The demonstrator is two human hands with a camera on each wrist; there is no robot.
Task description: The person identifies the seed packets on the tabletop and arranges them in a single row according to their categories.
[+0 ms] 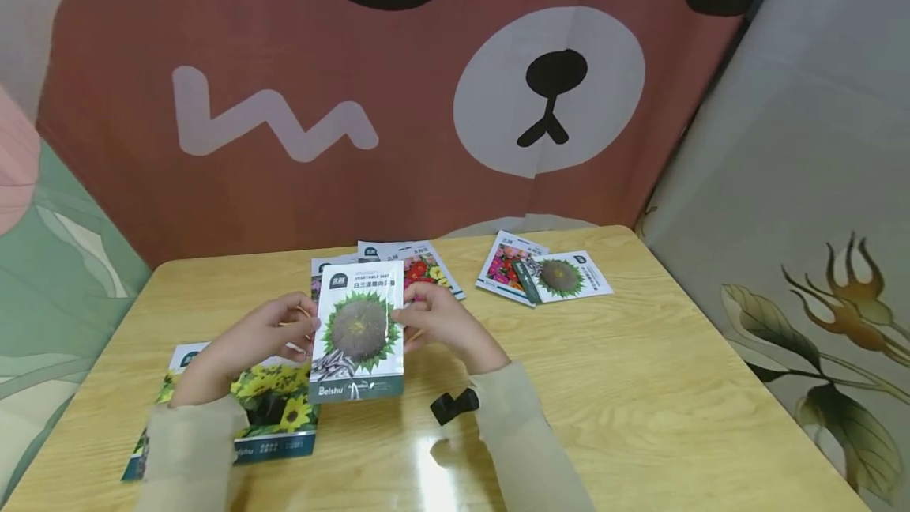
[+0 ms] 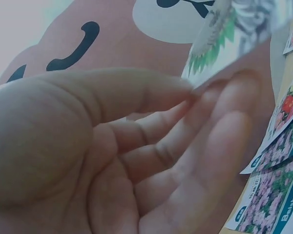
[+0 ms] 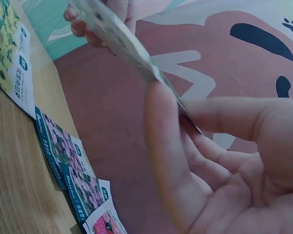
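A white seed packet [image 1: 358, 330] with a green-rimmed sunflower head on its front is held upright above the table, between both hands. My left hand [image 1: 273, 330] pinches its left edge; in the left wrist view the thumb presses one face of the packet [image 2: 210, 53] with fingers behind. At the opposite edge my right hand [image 1: 444, 322] pinches it between thumb and fingers, and the right wrist view shows the packet [image 3: 122, 41] nearly edge-on. Beneath my left forearm lie packets with yellow sunflowers [image 1: 284, 401], partly covered by the sleeve.
Behind the held packet, several flower seed packets [image 1: 430, 267] overlap near the table's back edge. Farther right lie a pink-flower packet [image 1: 505, 263] and another sunflower-head packet [image 1: 565, 276]. A black strap piece [image 1: 455, 405] shows by the right sleeve. A printed curtain [image 1: 412, 188] hangs behind the wooden table [image 1: 626, 385].
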